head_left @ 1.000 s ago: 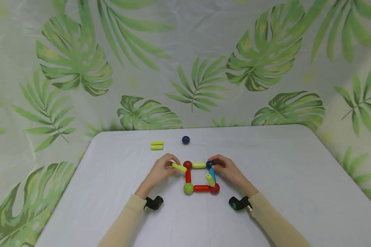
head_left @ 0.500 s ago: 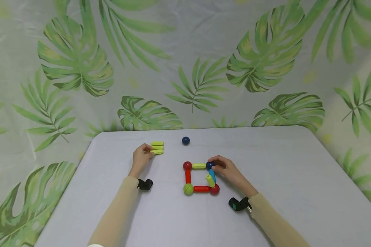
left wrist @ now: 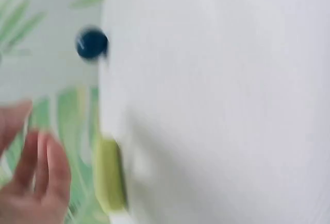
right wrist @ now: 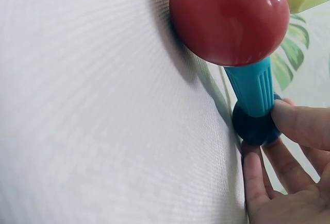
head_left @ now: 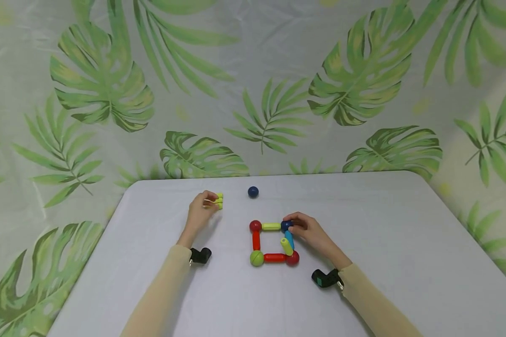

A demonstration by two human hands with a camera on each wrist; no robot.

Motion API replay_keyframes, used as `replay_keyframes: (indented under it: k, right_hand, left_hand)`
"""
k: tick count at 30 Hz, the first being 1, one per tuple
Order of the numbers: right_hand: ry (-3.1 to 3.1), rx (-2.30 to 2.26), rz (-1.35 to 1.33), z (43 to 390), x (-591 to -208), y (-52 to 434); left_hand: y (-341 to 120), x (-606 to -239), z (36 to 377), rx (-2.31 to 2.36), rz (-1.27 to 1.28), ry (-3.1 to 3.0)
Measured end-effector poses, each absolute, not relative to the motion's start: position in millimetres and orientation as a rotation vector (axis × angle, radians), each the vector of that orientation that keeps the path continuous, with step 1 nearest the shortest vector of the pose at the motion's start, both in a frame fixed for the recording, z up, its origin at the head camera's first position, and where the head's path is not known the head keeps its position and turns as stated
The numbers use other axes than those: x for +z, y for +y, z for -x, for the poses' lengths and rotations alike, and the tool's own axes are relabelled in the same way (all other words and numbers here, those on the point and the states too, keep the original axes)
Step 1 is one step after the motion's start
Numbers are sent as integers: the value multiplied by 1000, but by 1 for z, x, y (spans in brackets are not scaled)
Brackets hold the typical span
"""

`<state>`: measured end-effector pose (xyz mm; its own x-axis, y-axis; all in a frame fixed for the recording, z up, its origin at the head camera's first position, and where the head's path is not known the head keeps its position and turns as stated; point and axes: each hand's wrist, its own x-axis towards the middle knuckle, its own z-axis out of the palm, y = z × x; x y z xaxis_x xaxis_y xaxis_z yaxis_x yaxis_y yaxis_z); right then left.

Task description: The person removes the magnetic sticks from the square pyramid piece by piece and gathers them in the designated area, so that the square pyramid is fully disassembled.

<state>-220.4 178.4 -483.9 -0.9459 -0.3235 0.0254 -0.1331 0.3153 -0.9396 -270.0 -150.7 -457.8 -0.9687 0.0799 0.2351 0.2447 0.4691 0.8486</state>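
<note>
Fingers (head_left: 293, 223) of the right hand (head_left: 309, 234) pinched on the dark blue ball (head_left: 286, 226) at the upper right corner of a square toy frame, centre of the head view; right wrist view showing a fingertip (right wrist: 299, 123) pressed on that ball (right wrist: 255, 126), others curled beneath it. Fingers (head_left: 208, 197) of the left hand (head_left: 200, 213), upper left of the frame, curled over the stacked yellow-green sticks (head_left: 219, 201), covering their left ends; hold on them impossible to confirm, the left wrist view being blurred. Blue stick (head_left: 289, 239) running from the held ball down to a red ball (head_left: 293, 258); yellow-green stick (head_left: 286, 245) leaning across it. Red ball (head_left: 255, 226), green ball (head_left: 256, 258), red sticks (head_left: 274, 257) and a yellow-green stick (head_left: 271, 226) completing the square. Loose dark blue ball (head_left: 253, 191) just right of the stack, apart from the left hand. White desk (head_left: 405, 243); leaf-print backdrop (head_left: 109, 84). No legible writing or brand marks.
</note>
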Motion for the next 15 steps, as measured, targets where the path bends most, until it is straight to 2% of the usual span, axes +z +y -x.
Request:
replay_keyframes:
  k: [6,8,11,15]
  right_hand:
    - [2400,-1700,440,221,-484,181]
    - [2384,-1720,452,222,-485,181]
    - [2364,-1736,497,222,-486,182]
    - [2358,-1743,516,222,-487,182]
  left_hand:
    - [-92,-443,232,-1784,1159,-2578]
    - [-72,-442,222,-1777,1359,-2583]
    - [-51,-446,212,-1745,1498,-2578]
    - [-38,-455,206,-1698,1448,-2535]
